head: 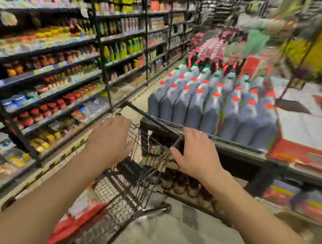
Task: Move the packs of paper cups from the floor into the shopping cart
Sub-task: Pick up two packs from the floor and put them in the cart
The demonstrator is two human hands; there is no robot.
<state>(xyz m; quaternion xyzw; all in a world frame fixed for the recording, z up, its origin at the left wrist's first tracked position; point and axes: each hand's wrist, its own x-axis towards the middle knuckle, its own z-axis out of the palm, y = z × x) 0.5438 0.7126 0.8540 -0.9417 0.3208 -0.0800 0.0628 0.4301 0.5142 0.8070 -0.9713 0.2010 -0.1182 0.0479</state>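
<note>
Both the left hand [111,140] and the right hand [196,154] are spread, released, at the dark wire-mesh shopping cart [128,178]. A red-and-white wrapped pack [82,211], contents blurred, lies at 7 o'clock of the cart. It is judged the next pickup, calling for a downward reach.

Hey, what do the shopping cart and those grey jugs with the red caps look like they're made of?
Shopping cart: dark metal wire, judging by its thin welded grid mesh; the finish looks dull, though blur hides detail. Grey jugs: probably moulded plastic, with smooth, slightly glossy bodies and coloured screw caps; the blur leaves it uncertain.
</note>
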